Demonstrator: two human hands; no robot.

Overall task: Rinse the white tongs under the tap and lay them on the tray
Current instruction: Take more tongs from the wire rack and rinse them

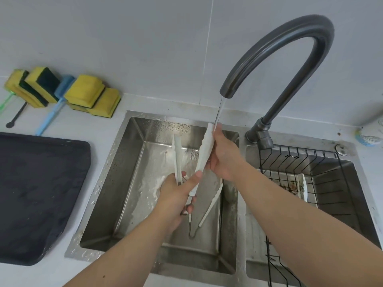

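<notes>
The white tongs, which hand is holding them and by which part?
Both: the left hand grips the white tongs near the hinge end, while the right hand holds one arm's upper part under the tap.

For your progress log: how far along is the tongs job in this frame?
Done: the tap is running. In hand: the left hand holds the tongs near the hinge while the right hand rubs one arm under the stream. Left: laying them on the tray, which holds no tongs yet.
</notes>
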